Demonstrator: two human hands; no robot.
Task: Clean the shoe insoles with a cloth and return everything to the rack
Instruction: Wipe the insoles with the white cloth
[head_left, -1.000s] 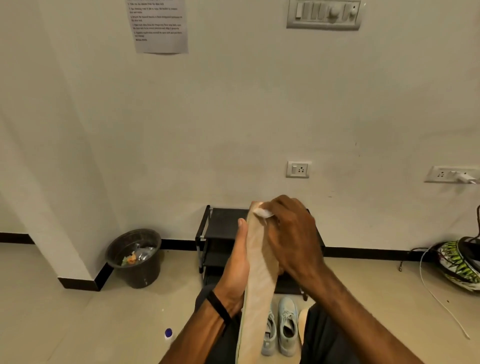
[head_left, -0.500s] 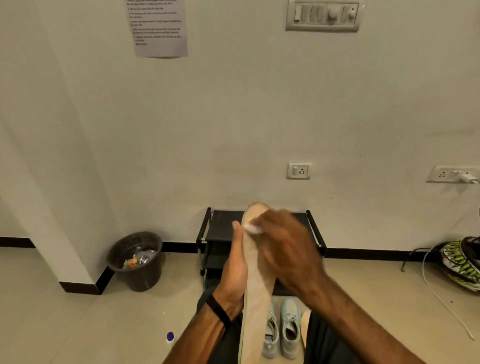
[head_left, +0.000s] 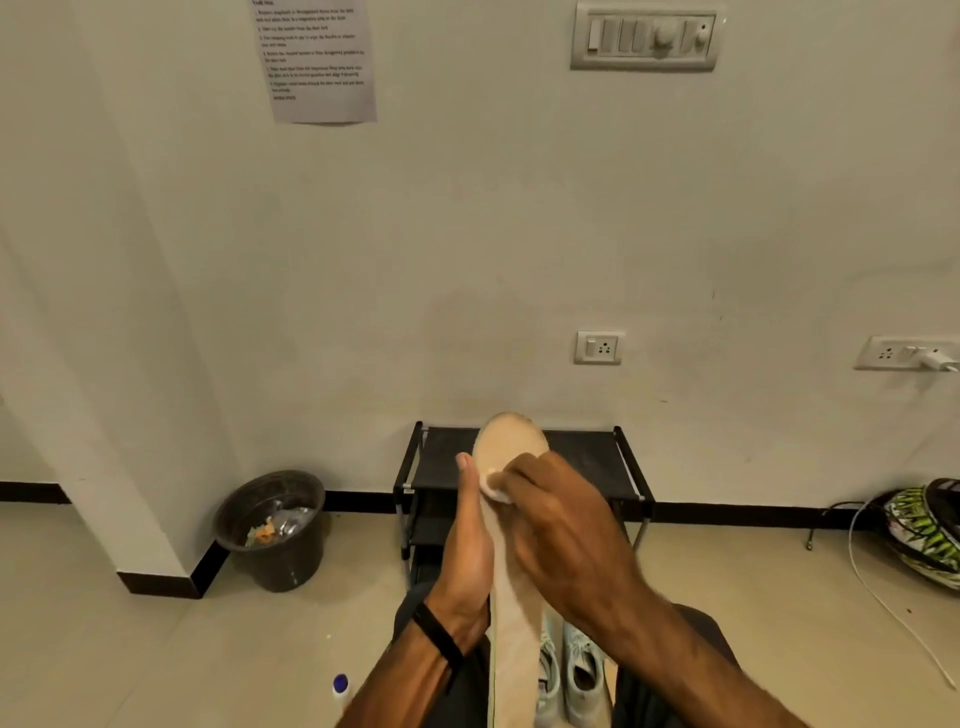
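Note:
A long tan insole (head_left: 511, 447) stands upright in the middle of the view, its rounded toe end up. My left hand (head_left: 467, 551) holds it from the left edge and behind, thumb along the side. My right hand (head_left: 561, 535) pinches a small white cloth (head_left: 496, 486) and presses it on the insole's face below the toe end. Behind them the black shoe rack (head_left: 587, 457) stands against the wall. A pair of pale mint sneakers (head_left: 576, 670) sits on the floor between my legs.
A dark waste bin (head_left: 270, 530) with litter stands left of the rack by a wall corner. A small bottle with a blue cap (head_left: 340, 688) is on the floor at the lower left. A green patterned helmet (head_left: 924, 530) and a white cable (head_left: 883, 597) lie at right.
My right hand with the cloth has slid down the insole from its tip, uncovering the rounded toe end. The left hand keeps its hold.

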